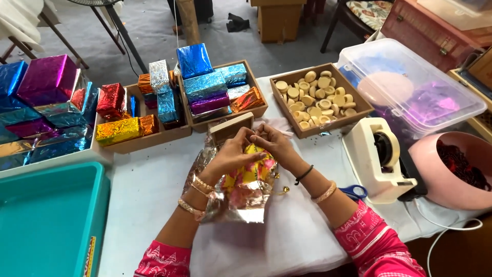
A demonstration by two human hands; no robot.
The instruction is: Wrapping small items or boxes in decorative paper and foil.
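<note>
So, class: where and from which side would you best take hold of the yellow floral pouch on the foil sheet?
Probably at its gathered neck, from above. The yellow floral pouch lies on the silver foil sheet with its bulging body low and its neck pointing away from the person, where the left hand and right hand already pinch it. The narrow neck suits fingertips; the rounded body would slip.

Foil-wrapped box packages (pixel 207 84), blue, purple, red, gold and orange, in wooden trays at table's rear and stacked far left; yellow label strip (pixel 90 256) on teal tray (pixel 46 220).
</note>
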